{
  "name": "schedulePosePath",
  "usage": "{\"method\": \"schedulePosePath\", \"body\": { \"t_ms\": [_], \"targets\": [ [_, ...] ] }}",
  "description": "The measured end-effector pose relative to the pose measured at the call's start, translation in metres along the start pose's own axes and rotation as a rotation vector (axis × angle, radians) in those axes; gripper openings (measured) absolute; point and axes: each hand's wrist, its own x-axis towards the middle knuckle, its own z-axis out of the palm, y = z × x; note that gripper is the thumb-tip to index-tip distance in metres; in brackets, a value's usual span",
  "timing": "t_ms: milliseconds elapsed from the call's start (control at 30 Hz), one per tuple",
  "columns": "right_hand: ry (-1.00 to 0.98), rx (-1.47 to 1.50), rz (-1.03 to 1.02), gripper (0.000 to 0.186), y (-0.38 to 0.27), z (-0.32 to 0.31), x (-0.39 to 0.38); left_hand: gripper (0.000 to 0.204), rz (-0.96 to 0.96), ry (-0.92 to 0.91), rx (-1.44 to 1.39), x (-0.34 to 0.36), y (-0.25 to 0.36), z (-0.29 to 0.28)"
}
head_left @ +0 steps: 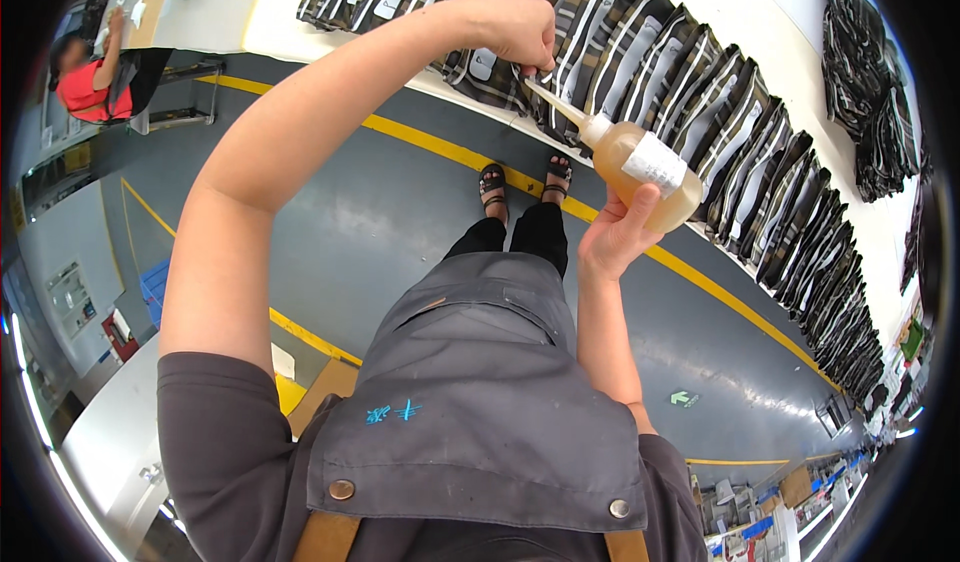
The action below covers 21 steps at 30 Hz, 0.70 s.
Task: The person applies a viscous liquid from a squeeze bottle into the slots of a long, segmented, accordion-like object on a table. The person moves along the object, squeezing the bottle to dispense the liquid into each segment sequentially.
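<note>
A grey workshop floor with yellow lines (440, 147) runs below, and a long white table (760, 22) curves across the top, covered by a row of overlapping dark striped fabric pieces (700, 92); that row is the landmark for what follows. In front of the row, level with its middle, a clear squeeze bottle (640, 167) of amber liquid with a white label is held tilted, its long thin nozzle (555, 105) aimed up and left toward the near edge of the row. The right hand (615, 232) cups the bottle's base from below, fingers wrapped on its belly; the left hand (515, 32) is closed on the nozzle tip, thumb and fingers pinching it, just over the row's left part. Judging by this, the bottle is being readied at its tip; no liquid shows on the fabric, so any applying seems yet to come. The person wears a grey apron (480, 402); another person in red (85, 87) sits far left of the row.
</note>
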Motion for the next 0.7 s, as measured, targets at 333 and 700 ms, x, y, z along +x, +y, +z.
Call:
{"method": "schedulePosePath", "body": {
  "t_ms": [333, 700],
  "targets": [
    [-0.073, -0.212, -0.082, 0.061, 0.011, -0.001, -0.004, 0.019, -0.003, -0.024, -0.006, 0.001, -0.002, -0.001],
    [0.025, 0.087, 0.254, 0.048, -0.014, -0.008, -0.008, 0.016, 0.083, 0.056, 0.095, -0.006, -0.024, 0.01]
  ]
}}
